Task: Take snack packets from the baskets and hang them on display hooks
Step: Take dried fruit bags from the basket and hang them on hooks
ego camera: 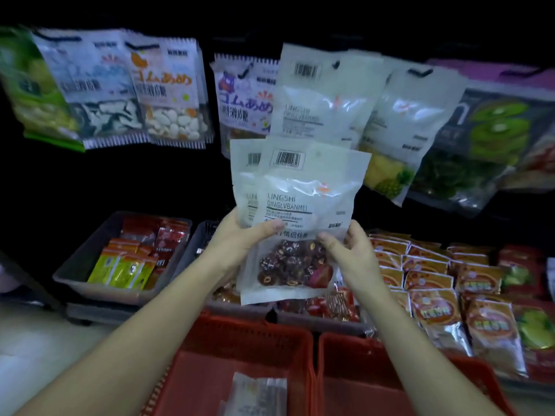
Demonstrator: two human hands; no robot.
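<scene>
Your left hand [237, 235] pinches two frosted white plastic packets of dark dried fruit [303, 187] above the red plastic baskets [240, 340], your right hand [353, 250] pinches the front one: light, floppy and probably slick, so grip the stiffer top seam.

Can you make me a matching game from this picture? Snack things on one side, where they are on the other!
Things:
1. dark fruit packet
2. kiwi packet
3. left red basket
4. grey tray

Places:
A. hanging at the top right
B. at the very bottom
C. on the left, low down
D. held by the left hand and right hand

Pairs: 1-D, 2-A, 3-B, 4-C
</scene>
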